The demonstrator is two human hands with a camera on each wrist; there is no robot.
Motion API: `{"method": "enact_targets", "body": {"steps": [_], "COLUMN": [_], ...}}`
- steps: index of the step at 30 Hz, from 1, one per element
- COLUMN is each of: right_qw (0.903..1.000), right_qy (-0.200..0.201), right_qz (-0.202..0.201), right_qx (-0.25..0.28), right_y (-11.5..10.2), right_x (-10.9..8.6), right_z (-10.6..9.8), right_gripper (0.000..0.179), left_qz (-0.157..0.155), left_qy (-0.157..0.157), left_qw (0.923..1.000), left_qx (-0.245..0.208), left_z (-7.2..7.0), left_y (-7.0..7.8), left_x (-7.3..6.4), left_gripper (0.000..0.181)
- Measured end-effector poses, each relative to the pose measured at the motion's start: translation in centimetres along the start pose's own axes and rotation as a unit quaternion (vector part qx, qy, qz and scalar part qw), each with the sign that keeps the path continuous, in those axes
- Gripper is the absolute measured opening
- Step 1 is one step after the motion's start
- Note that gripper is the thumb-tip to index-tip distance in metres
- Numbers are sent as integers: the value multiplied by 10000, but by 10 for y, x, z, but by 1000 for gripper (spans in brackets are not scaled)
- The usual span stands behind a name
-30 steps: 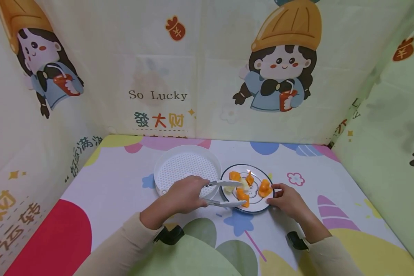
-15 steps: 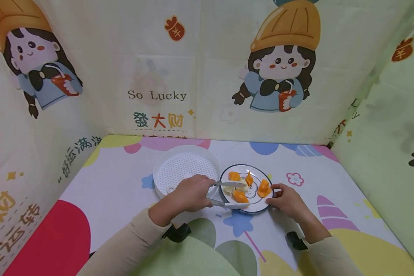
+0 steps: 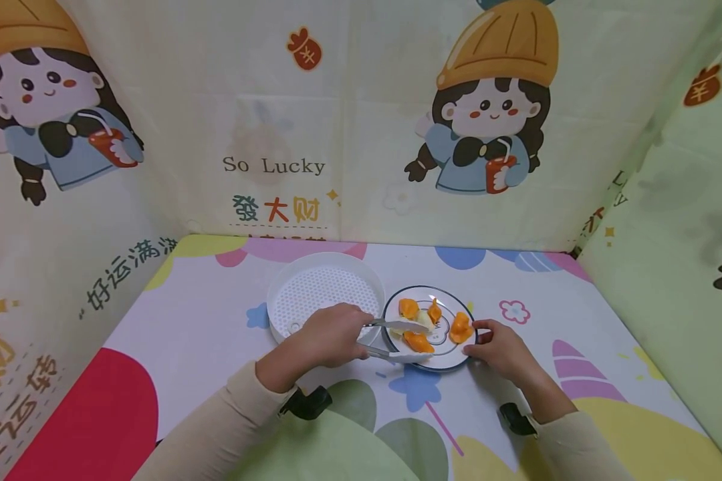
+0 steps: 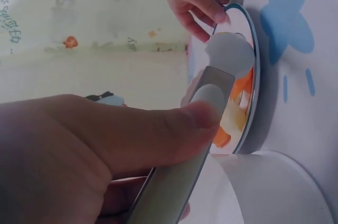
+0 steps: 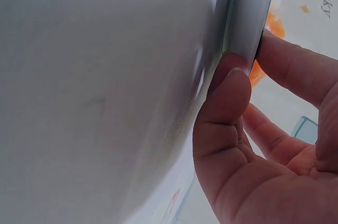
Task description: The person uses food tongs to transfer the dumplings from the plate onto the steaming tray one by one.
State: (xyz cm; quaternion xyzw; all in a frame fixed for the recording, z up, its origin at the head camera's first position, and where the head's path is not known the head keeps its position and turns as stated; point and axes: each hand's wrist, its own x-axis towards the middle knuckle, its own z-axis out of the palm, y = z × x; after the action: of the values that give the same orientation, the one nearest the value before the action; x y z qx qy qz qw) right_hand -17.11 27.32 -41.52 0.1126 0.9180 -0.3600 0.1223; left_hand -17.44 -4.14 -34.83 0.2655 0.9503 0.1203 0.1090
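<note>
In the head view my left hand (image 3: pixel 331 337) holds metal tongs (image 3: pixel 414 358) with white tips, thumb pressed along one arm in the left wrist view. The tongs' spread arms reach over a white plate (image 3: pixel 451 361) with a dark blue rim. Between their tips lies an orange dumpling (image 3: pixel 418 342). Pale dumplings (image 3: pixel 424 318) sit beside it, partly hidden by the upper arm. At the plate's right edge my right hand (image 3: pixel 505 349) pinches the rim; the right wrist view shows thumb and fingers on the rim (image 5: pixel 248 18). Another orange dumpling (image 3: pixel 460 329) lies near those fingers.
Left of the plate stands a round white steamer basket (image 3: pixel 327 287) with a perforated base, close against the plate's edge. A colourful patterned cloth (image 3: pixel 216 321) covers the table. Printed curtains (image 3: pixel 373 133) hang at the back and both sides.
My left hand has moved the tongs slightly right across the plate. The orange dumpling between the tips has shifted a little left and turned. My right hand has stayed on the rim.
</note>
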Motion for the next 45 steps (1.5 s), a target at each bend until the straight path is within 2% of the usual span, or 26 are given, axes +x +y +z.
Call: {"method": "enact_targets", "body": {"steps": [6,15,22,27,36,42,45], "right_qw": [10000,10000,10000,10000,10000,10000,10000], "right_qy": [1,12,-5,1,16,19,17], "right_qz": [17,19,23,7,-11,-32,-66], "right_qx": [-1,6,17,11,-42,-65,-71], "right_y": [0,0,0,-1,-3,-3,-3], "right_x": [-1,-1,-2,-2,-4,-4,-3], "right_z": [1,2,1,1,1,0,0], "right_gripper": [67,66,65,65,65,65,64], "left_qz": [50,46,131,84,-127,-541,-712], "left_qy": [-40,-78,250,553,929,1082,1032], "left_qw": [9999,9992,9975,9949,9921,9885,9877], "left_qx": [-113,-392,-649,-838,-839,-909,-929], "left_z": [0,-1,-7,-18,-36,-40,-39], "left_y": [-4,-14,-24,-33,-67,-90,-97], "left_x": [1,-3,-8,-14,-23,-22,-22], "left_gripper": [33,47,48,52,57,53,53]}}
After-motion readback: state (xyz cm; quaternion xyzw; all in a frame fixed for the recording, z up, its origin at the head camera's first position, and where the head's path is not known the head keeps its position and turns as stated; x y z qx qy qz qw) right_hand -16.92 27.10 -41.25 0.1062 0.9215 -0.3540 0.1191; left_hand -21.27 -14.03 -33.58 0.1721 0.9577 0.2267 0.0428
